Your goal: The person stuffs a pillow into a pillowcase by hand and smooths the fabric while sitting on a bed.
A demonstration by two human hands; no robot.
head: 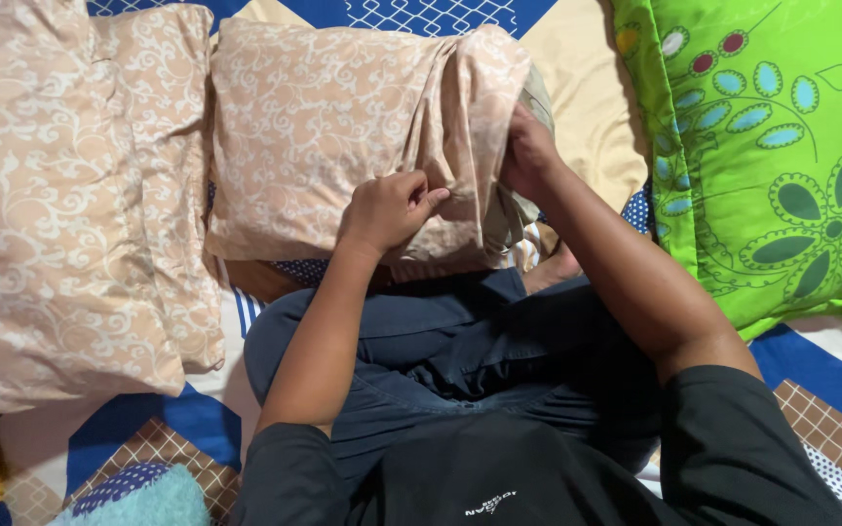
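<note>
A pillow in a beige pillowcase with a white scroll pattern [324, 127] lies across my lap on the bed. My left hand [389, 209] pinches a fold of the pillowcase fabric near its lower right part. My right hand [528, 151] grips the bunched open end of the pillowcase at the pillow's right side, with its fingers partly hidden in the cloth. The inner pillow shows a little at that end.
A second pillow in the same beige pattern [60, 205] lies to the left. A bright green flowered pillow [782, 146] lies at the right. A blue and white patterned bedsheet [187, 419] is under me. A teal fuzzy item [148, 502] sits at the bottom left.
</note>
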